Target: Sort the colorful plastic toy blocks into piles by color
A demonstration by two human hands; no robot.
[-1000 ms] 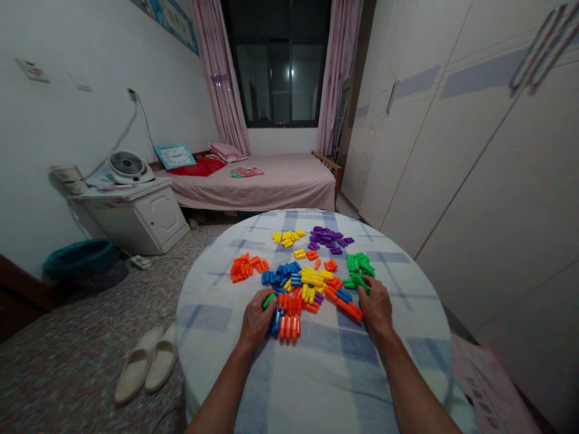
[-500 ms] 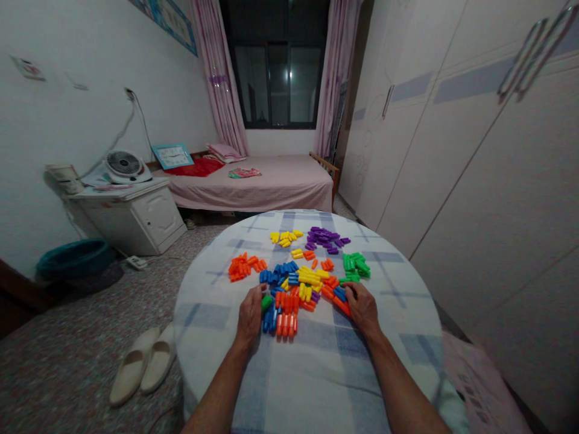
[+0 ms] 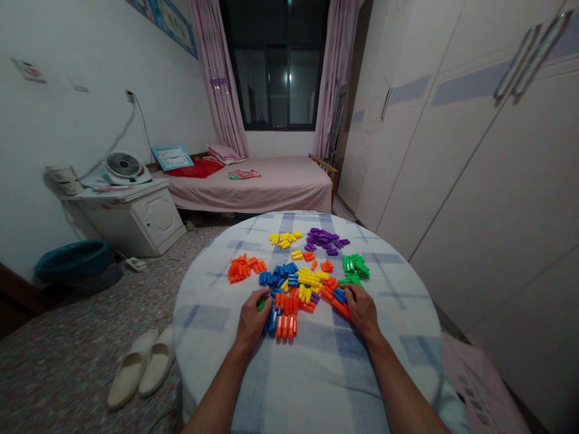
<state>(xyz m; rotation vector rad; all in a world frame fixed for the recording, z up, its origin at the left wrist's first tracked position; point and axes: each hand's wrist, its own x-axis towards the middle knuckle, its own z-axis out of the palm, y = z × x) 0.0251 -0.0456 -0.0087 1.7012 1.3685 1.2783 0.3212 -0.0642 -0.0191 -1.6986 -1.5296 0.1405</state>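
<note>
A round table with a blue checked cloth [image 3: 316, 374] carries several small plastic pegs in colour groups: an orange pile [image 3: 242, 267], a yellow pile [image 3: 284, 239], a purple pile [image 3: 324, 239], a green pile [image 3: 355, 266] and a mixed heap [image 3: 304, 288] in the middle. My left hand [image 3: 252, 319] rests at the heap's left edge, fingers curled round a green peg [image 3: 261, 303]. At the heap's right edge my right hand [image 3: 362, 309] lies with its fingers bent onto orange and blue pegs [image 3: 340, 301].
A bed [image 3: 253, 184] stands at the back under a dark window. A white cabinet with a fan [image 3: 126, 205] is on the left, a teal basin [image 3: 75, 258] and slippers [image 3: 136, 367] lie on the floor. Wardrobe doors [image 3: 474, 181] line the right.
My right hand has drawn back from the green pile to the orange pegs at the heap's right edge. The left hand stays at the heap with the green peg under its fingers.
</note>
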